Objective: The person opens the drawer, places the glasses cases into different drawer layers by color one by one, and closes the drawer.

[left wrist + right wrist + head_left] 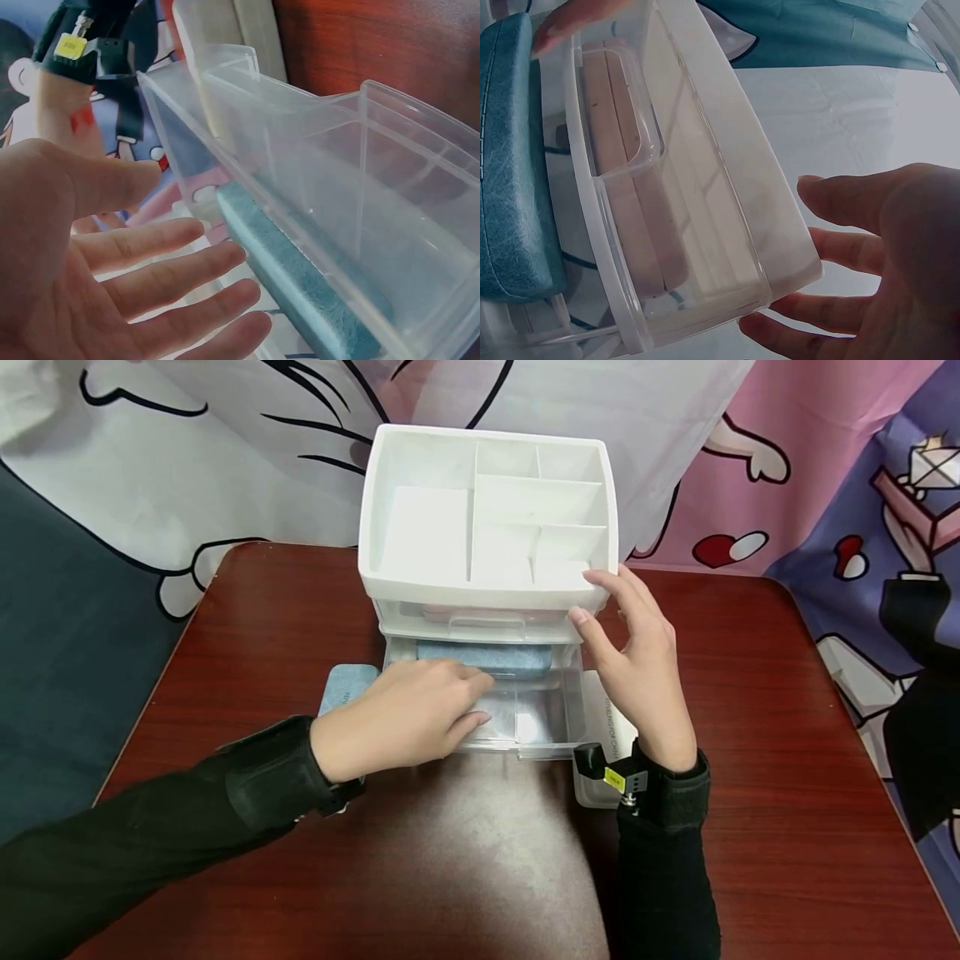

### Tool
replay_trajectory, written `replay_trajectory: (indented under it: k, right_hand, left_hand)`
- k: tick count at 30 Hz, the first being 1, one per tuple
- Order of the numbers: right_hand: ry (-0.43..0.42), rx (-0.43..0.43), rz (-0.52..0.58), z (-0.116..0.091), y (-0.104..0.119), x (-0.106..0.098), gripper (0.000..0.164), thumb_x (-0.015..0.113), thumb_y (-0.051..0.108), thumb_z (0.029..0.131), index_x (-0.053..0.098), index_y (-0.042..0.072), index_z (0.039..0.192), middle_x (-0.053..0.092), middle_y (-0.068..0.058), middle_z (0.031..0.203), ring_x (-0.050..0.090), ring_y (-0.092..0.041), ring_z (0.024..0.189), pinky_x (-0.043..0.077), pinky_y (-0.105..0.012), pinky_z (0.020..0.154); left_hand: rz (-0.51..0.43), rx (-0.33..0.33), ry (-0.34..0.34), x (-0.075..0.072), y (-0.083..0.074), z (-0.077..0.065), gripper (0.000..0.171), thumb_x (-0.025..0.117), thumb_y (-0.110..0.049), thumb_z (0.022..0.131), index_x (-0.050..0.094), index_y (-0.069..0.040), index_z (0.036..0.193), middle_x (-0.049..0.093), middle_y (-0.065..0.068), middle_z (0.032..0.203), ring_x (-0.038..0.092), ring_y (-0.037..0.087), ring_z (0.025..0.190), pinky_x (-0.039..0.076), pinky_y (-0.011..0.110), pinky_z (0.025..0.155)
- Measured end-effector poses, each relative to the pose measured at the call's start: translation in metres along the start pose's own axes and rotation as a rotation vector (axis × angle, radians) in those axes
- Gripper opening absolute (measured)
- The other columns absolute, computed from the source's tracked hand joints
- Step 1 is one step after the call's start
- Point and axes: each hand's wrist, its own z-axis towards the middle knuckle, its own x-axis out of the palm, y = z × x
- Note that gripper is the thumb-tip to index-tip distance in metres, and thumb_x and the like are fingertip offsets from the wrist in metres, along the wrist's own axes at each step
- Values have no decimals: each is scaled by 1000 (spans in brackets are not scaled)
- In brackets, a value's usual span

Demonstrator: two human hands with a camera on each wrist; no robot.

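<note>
A white desktop organizer (427,531) stands at the back of the table, its lower clear drawer (551,750) pulled out. Inside that drawer, toward its back, lies a blue hard case (487,658) like a glasses case. My left hand (408,706) is over the drawer's left part, fingers extended and holding nothing; the left wrist view shows the fingertips close to the blue case. At the organizer's front right corner is my right hand (637,668), its fingertips at the side and its thumb apart from the fingers. Through the closed upper drawer, a pink case (649,240) shows in the right wrist view.
Left of the organizer, another light blue case (351,683) is partly hidden behind my left arm. A whitish case with printed text (609,718) lies on the right, partly behind my right wrist. A printed cloth (750,468) hangs behind the brown table (795,760).
</note>
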Motion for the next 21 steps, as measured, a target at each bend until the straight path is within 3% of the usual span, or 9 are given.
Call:
replay_trajectory:
  k: [8,11,16,21]
  right_hand:
    - [5,15,-3,0,0,0,38,67,25,92,61,17,128,51,-3,144,41,-8,136,41,-41,103]
    - [7,18,-7,0,0,0,38,67,26,92,61,17,128,51,-3,145,41,-8,136,40,-40,103]
    - [7,15,-6,0,1,0,38,67,25,92,60,17,129,50,-3,145,42,-9,135,40,-41,103]
    - [9,23,-1,1,1,0,38,67,25,92,60,18,129,50,-2,145,40,-8,137,39,-41,105]
  left_hand:
    - [-65,-41,-84,-4,2,-14,33,64,-28,93,64,-11,121,70,2,113,67,17,92,53,35,62]
    - [-96,-50,-109,-4,5,-19,36,65,-29,92,63,-9,123,68,4,119,66,20,103,55,39,75]
    - [-121,-66,-130,-3,9,-27,42,67,-31,90,61,-8,125,65,6,125,61,24,117,48,46,95]
    - [-144,-106,-136,-2,10,-34,48,70,-35,88,60,-10,127,63,5,128,56,23,123,45,47,96]
